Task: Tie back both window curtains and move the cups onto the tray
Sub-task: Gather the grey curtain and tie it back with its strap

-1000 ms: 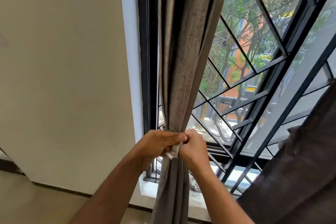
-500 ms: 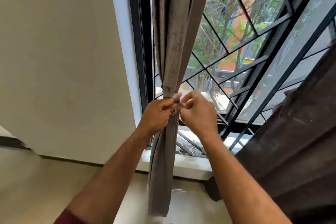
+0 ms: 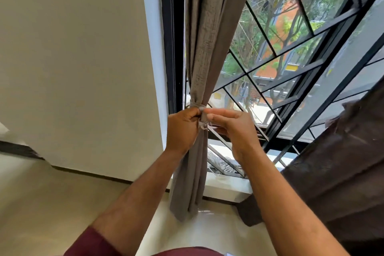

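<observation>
The left window curtain (image 3: 204, 33), grey-brown, hangs gathered into a narrow bundle beside the black window frame. A thin pale tie-back band (image 3: 196, 107) circles it at hand height. My left hand (image 3: 182, 129) pinches the band's hanging end (image 3: 203, 121) against the curtain. My right hand (image 3: 234, 129) holds the same band from the right, fingers stretched towards the left hand. The second curtain (image 3: 340, 172), dark brown, hangs loose at the lower right. No cups or tray are in view.
A beige wall (image 3: 72, 68) fills the left. The window (image 3: 301, 68) has black diagonal grille bars, with trees and a building outside. A white sill (image 3: 226, 188) runs under it. Pale floor (image 3: 41, 203) lies below.
The view has tilted down and pulled back, showing more floor and the curtain's hem. My hands sit lower than the band, which now shows tight around the curtain; my right fingers have straightened.
</observation>
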